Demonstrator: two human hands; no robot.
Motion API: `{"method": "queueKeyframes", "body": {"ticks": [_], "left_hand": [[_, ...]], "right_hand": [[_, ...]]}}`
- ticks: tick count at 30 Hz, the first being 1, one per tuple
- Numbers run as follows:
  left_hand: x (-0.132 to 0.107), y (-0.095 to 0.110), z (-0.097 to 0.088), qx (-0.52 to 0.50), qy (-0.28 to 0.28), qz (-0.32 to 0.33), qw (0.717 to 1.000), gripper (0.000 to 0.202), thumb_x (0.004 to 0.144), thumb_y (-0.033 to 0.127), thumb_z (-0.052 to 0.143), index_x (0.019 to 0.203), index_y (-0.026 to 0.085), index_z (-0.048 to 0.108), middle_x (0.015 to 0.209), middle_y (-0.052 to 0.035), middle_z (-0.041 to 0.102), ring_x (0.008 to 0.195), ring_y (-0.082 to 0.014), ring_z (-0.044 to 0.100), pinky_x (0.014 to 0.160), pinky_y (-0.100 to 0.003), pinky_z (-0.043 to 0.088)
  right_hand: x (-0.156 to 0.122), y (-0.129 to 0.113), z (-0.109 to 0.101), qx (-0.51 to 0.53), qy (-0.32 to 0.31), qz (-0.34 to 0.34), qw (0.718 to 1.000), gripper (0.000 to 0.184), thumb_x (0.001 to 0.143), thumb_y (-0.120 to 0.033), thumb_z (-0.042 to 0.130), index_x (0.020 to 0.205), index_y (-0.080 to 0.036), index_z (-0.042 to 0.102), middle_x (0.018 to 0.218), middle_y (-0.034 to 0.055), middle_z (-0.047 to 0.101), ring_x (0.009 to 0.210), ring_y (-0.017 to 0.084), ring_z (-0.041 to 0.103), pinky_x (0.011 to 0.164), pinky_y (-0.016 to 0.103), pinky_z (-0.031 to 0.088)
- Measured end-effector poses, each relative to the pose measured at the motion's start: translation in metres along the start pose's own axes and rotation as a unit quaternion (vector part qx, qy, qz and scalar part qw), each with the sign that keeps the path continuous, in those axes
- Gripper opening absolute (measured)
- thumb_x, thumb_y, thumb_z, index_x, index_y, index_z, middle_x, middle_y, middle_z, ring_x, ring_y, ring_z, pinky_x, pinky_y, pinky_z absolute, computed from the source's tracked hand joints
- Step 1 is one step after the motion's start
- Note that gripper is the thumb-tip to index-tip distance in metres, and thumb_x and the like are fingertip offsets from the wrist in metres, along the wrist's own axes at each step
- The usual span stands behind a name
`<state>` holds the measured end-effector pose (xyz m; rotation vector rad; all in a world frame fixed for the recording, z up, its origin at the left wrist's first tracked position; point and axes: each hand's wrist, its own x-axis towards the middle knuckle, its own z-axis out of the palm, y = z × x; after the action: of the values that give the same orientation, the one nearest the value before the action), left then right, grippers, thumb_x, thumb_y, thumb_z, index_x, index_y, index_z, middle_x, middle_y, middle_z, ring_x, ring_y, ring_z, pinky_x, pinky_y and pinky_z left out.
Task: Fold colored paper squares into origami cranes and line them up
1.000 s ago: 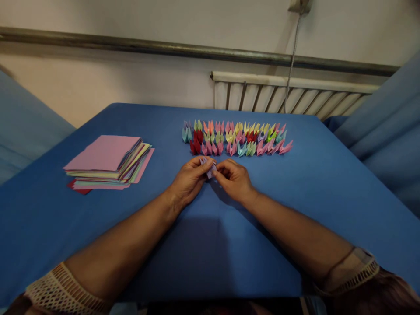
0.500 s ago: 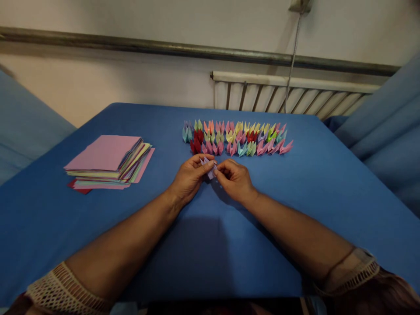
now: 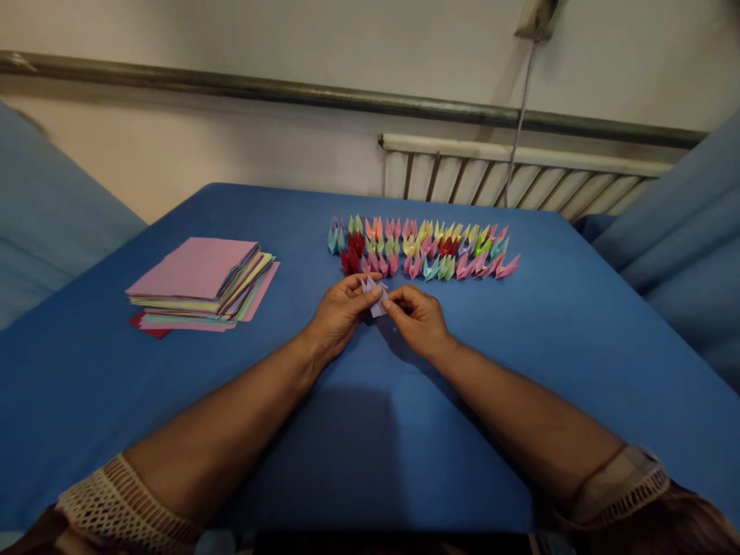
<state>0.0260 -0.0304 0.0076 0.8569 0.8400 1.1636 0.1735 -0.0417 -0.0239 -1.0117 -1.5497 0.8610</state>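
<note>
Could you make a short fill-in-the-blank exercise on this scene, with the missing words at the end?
1. Of the left hand and the right hand, both on the small folded paper, the one nearer the paper stack is the ____ hand.
2. The top sheet of the stack is ____ in colour.
3. The tablecloth is ____ in colour.
4. Seen from the person, the folded paper figures stand to the ____ of the stack.

Missing words: left; pink; blue; right.
</note>
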Motion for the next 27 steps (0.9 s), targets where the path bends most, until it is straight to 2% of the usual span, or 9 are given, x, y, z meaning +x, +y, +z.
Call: {"method": "queueKeyframes", "body": {"ticks": [5, 10, 19, 22, 27], "left_hand": [[0.002, -0.001, -0.003, 0.029, 0.009, 0.016, 0.999, 0.039, 0.062, 0.021, 0.084, 0.097, 0.015, 0.067, 0.081, -0.0007, 0.069, 0.07, -0.0097, 0.063, 0.069, -0.022, 0.048], [0.002, -0.002, -0.003, 0.037, 0.018, 0.034, 0.999, 0.04, 0.062, 0.021, 0.084, 0.096, 0.014, 0.066, 0.085, -0.0025, 0.07, 0.073, -0.0114, 0.064, 0.072, -0.025, 0.049], [0.0, 0.001, -0.001, 0.087, 0.063, 0.076, 0.991, 0.034, 0.059, 0.02, 0.084, 0.088, 0.016, 0.067, 0.069, 0.0018, 0.063, 0.06, -0.0092, 0.057, 0.058, -0.022, 0.044], [0.001, 0.001, -0.002, 0.09, 0.07, 0.081, 0.99, 0.036, 0.059, 0.02, 0.084, 0.09, 0.016, 0.067, 0.069, 0.002, 0.064, 0.06, -0.0089, 0.057, 0.06, -0.022, 0.045], [0.005, -0.005, -0.004, 0.054, 0.037, 0.048, 0.997, 0.041, 0.062, 0.025, 0.083, 0.098, 0.014, 0.066, 0.084, -0.003, 0.07, 0.072, -0.0118, 0.063, 0.069, -0.025, 0.049]], "right_hand": [[0.002, 0.007, 0.002, 0.018, -0.008, 0.009, 1.0, 0.015, 0.085, -0.034, 0.062, 0.076, -0.022, 0.063, 0.067, -0.0024, 0.057, 0.061, 0.012, 0.05, 0.057, 0.025, 0.039], [0.004, 0.012, 0.004, 0.067, -0.025, 0.033, 0.997, 0.018, 0.082, -0.037, 0.062, 0.075, -0.021, 0.061, 0.064, -0.0037, 0.054, 0.057, 0.011, 0.048, 0.055, 0.024, 0.038], [0.004, 0.01, 0.006, 0.085, -0.043, 0.033, 0.995, 0.02, 0.08, -0.038, 0.063, 0.073, -0.021, 0.059, 0.063, -0.0043, 0.053, 0.056, 0.01, 0.047, 0.054, 0.023, 0.038], [0.004, 0.009, 0.006, 0.076, -0.049, 0.033, 0.995, 0.021, 0.08, -0.04, 0.063, 0.074, -0.021, 0.06, 0.062, -0.0043, 0.053, 0.055, 0.01, 0.047, 0.053, 0.023, 0.038], [0.007, 0.012, 0.006, 0.084, -0.034, 0.038, 0.995, 0.021, 0.08, -0.04, 0.062, 0.073, -0.02, 0.059, 0.061, -0.0046, 0.053, 0.053, 0.01, 0.048, 0.053, 0.024, 0.039]]}}
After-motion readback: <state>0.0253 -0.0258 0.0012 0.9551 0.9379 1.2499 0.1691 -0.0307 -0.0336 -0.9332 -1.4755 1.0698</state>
